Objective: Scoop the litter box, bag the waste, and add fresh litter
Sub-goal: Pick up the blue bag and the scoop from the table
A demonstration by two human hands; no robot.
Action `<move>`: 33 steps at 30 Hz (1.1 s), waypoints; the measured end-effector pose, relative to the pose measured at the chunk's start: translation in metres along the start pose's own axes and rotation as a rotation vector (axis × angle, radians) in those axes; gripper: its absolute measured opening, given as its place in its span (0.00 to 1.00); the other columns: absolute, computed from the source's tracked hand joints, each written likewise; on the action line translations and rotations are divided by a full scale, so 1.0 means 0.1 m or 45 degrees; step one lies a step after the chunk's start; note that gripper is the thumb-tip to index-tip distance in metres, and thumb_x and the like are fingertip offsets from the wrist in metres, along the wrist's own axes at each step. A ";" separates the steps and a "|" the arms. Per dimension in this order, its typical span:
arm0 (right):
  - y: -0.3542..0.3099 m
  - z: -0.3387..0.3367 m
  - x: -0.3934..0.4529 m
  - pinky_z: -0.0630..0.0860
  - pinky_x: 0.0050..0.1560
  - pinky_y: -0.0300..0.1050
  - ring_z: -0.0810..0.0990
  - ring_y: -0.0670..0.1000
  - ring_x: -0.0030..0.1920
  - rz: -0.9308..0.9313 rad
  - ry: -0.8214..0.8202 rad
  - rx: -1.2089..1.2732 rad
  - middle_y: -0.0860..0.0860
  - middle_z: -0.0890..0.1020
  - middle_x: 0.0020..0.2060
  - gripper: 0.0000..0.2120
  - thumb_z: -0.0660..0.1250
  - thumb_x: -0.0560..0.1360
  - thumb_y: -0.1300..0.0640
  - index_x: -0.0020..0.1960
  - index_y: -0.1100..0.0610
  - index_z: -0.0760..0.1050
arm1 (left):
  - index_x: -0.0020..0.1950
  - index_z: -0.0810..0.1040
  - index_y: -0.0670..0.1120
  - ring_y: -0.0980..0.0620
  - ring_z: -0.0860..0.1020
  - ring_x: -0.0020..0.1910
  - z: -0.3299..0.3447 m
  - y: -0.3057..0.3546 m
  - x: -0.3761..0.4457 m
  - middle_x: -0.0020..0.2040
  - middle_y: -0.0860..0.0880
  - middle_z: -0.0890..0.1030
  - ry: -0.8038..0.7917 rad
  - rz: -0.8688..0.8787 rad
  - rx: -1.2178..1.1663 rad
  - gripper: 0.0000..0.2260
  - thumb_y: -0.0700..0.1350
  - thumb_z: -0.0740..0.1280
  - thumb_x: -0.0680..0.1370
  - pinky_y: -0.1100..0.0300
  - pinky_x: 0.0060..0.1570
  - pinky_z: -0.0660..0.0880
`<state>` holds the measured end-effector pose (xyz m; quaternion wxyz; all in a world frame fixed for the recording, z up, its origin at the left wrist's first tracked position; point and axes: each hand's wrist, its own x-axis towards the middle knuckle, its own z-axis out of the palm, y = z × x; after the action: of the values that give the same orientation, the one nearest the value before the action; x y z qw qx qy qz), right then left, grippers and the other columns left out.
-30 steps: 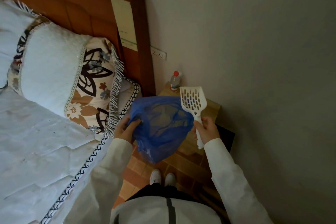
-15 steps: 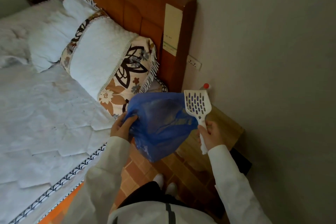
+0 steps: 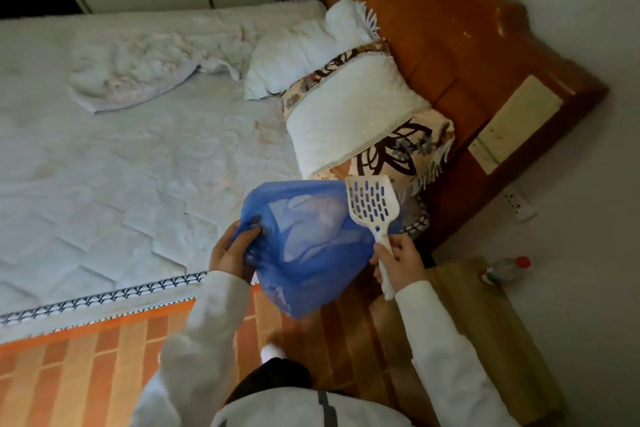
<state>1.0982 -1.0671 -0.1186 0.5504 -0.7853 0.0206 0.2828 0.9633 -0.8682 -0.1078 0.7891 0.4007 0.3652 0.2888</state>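
A translucent blue plastic bag point(image 3: 304, 246) hangs open in front of me, held up at chest height. My left hand point(image 3: 232, 250) grips the bag's left rim. My right hand point(image 3: 401, 262) holds the handle of a white slotted litter scoop point(image 3: 372, 206), whose head points up over the bag's right rim. Whether my right hand also pinches the bag's rim I cannot tell. No litter box is in view.
A bed point(image 3: 138, 156) with a white mattress cover, a crumpled blanket and pillows point(image 3: 349, 118) fills the left. Its wooden headboard point(image 3: 450, 45) meets the wall. A low wooden bedside stand point(image 3: 485, 315) at right carries a bottle with a red cap point(image 3: 505, 270). Orange tiled floor point(image 3: 86, 364) lies below.
My view has swung to the left, bringing most of the bed into sight and moving the bedside stand to the right. Both hands keep their hold on bag and scoop.
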 end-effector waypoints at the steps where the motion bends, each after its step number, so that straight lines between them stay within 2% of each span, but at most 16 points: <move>1: -0.07 0.14 0.06 0.72 0.29 0.42 0.74 0.51 0.29 -0.020 -0.040 -0.026 0.56 0.79 0.35 0.08 0.62 0.78 0.60 0.56 0.59 0.70 | 0.34 0.85 0.49 0.56 0.81 0.34 -0.11 0.07 0.04 0.33 0.51 0.84 0.045 0.024 -0.012 0.21 0.31 0.60 0.76 0.66 0.38 0.78; 5: -0.31 0.75 0.33 0.73 0.32 0.45 0.75 0.54 0.30 -0.075 -0.205 -0.085 0.58 0.79 0.36 0.09 0.64 0.77 0.61 0.56 0.61 0.70 | 0.34 0.85 0.47 0.56 0.81 0.32 -0.52 0.37 0.20 0.32 0.50 0.83 0.178 0.112 -0.145 0.21 0.31 0.59 0.76 0.67 0.35 0.77; 10: -0.58 1.53 0.48 0.71 0.30 0.42 0.72 0.51 0.27 -0.163 -0.419 -0.161 0.56 0.79 0.34 0.07 0.63 0.77 0.61 0.55 0.58 0.69 | 0.33 0.85 0.47 0.56 0.81 0.32 -1.01 0.69 0.29 0.31 0.51 0.83 0.388 0.245 -0.217 0.21 0.31 0.59 0.76 0.67 0.35 0.77; 15: -0.73 2.21 0.56 0.72 0.35 0.47 0.73 0.53 0.28 -0.212 -0.643 -0.247 0.55 0.80 0.33 0.07 0.64 0.76 0.59 0.53 0.57 0.71 | 0.32 0.85 0.47 0.56 0.81 0.32 -1.38 0.92 0.25 0.31 0.51 0.83 0.592 0.363 -0.287 0.21 0.31 0.59 0.76 0.67 0.35 0.77; 19: -0.84 2.67 0.52 0.70 0.30 0.45 0.71 0.52 0.26 -0.281 -0.826 -0.321 0.55 0.79 0.32 0.05 0.64 0.76 0.60 0.52 0.58 0.71 | 0.33 0.85 0.47 0.55 0.82 0.32 -1.63 1.01 0.14 0.32 0.50 0.83 0.770 0.451 -0.358 0.21 0.31 0.59 0.77 0.66 0.35 0.78; 22: -0.94 2.97 0.51 0.70 0.28 0.43 0.70 0.51 0.24 -0.322 -0.977 -0.404 0.54 0.79 0.31 0.05 0.63 0.76 0.62 0.52 0.59 0.71 | 0.33 0.85 0.47 0.55 0.81 0.32 -1.74 1.03 0.03 0.32 0.50 0.83 0.916 0.527 -0.414 0.20 0.31 0.59 0.76 0.63 0.35 0.77; 29: -1.10 3.49 0.50 0.71 0.28 0.42 0.72 0.50 0.25 -0.450 -1.339 -0.595 0.53 0.80 0.31 0.04 0.64 0.76 0.60 0.50 0.56 0.71 | 0.34 0.85 0.46 0.54 0.81 0.31 -1.68 0.90 -0.31 0.32 0.49 0.83 1.250 0.688 -0.602 0.20 0.32 0.59 0.77 0.66 0.32 0.76; 33: -1.08 3.68 0.46 0.71 0.30 0.44 0.71 0.51 0.25 -0.478 -1.510 -0.663 0.53 0.80 0.31 0.05 0.65 0.75 0.60 0.50 0.56 0.71 | 0.43 0.80 0.43 0.54 0.82 0.33 -1.54 0.78 -0.49 0.33 0.49 0.83 1.460 0.766 -0.717 0.11 0.32 0.60 0.77 0.65 0.33 0.78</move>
<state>1.0189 -0.6896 -0.1337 0.3011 -0.5945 -0.4907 0.5613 0.7989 -0.7999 -0.0882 0.4319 0.0496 0.5081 0.7435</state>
